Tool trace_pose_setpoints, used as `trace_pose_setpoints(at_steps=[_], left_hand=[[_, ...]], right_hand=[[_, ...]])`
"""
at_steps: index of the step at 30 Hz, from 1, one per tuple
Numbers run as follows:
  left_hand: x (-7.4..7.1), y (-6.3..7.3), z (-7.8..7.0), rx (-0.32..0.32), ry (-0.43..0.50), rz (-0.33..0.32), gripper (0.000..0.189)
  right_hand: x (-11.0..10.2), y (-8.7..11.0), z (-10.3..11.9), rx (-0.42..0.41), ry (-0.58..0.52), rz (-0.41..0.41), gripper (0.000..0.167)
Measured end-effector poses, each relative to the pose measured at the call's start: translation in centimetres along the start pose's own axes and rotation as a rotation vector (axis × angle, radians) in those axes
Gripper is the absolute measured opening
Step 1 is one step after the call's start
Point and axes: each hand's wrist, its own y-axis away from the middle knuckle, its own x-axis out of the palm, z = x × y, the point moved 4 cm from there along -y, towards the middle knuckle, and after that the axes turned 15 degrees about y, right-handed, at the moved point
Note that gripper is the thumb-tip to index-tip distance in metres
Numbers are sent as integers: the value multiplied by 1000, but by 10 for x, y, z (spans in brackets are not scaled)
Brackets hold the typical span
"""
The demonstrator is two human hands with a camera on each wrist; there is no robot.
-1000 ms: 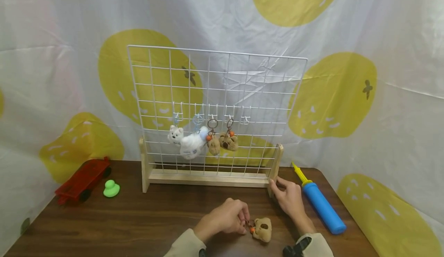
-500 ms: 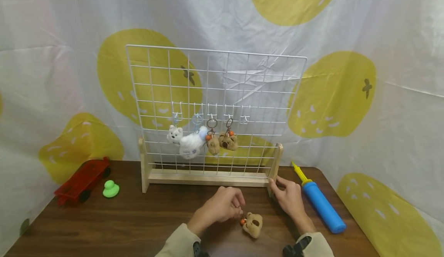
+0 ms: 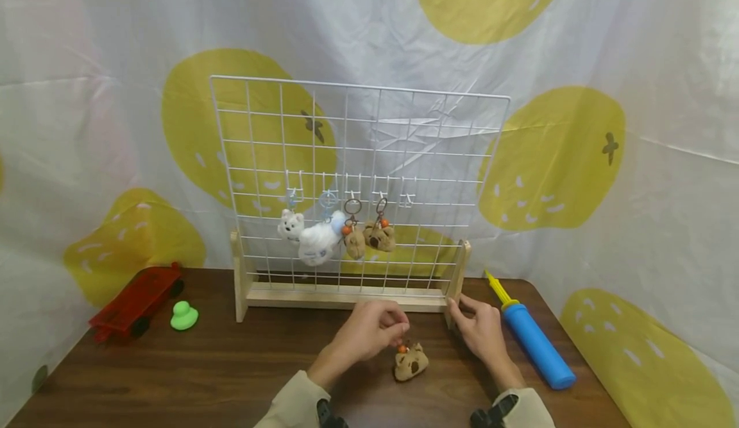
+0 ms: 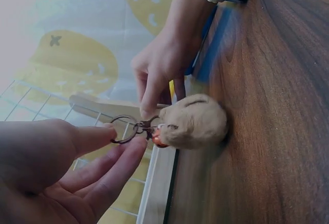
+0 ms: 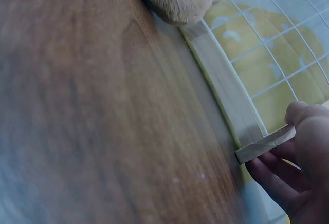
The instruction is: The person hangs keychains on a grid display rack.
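Observation:
My left hand (image 3: 369, 332) pinches the dark metal ring (image 4: 123, 142) of a brown plush animal-head keychain (image 3: 411, 362), which has an orange bead. In the left wrist view, the plush (image 4: 193, 124) dangles from the ring close to the tabletop. My right hand (image 3: 480, 328) grips the right wooden upright (image 3: 460, 271) of a white wire grid rack (image 3: 360, 86), thumb in front and fingers behind; the right wrist view shows the upright's lower end (image 5: 264, 144) between them. Two similar brown plush keychains (image 3: 379, 237) hang from the rack's hooks.
Further left on the rack hang a white bear keychain (image 3: 291, 225) and a fluffy white one (image 3: 317, 243). A bare hook (image 3: 407, 199) is at the row's right end. A blue pump (image 3: 539, 348) lies right; a red skateboard-like toy (image 3: 138, 301) and green duck-shaped toy (image 3: 183, 316) sit left.
My left hand has moved forward, towards the rack, and slightly left. The keychain has come along with it, turning so the plush hangs below the ring. My right hand has stayed on the upright.

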Motion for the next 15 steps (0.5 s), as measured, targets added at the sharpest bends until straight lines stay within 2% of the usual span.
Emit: trace_pose_setpoints(at_steps=[11, 15], left_hand=[[-6, -1, -12, 65, 39, -78, 5], [-7, -1, -20, 112, 9, -111, 8]], right_hand=[[2, 0, 0, 19, 6, 17, 33], [1, 0, 0, 14, 10, 6, 31]])
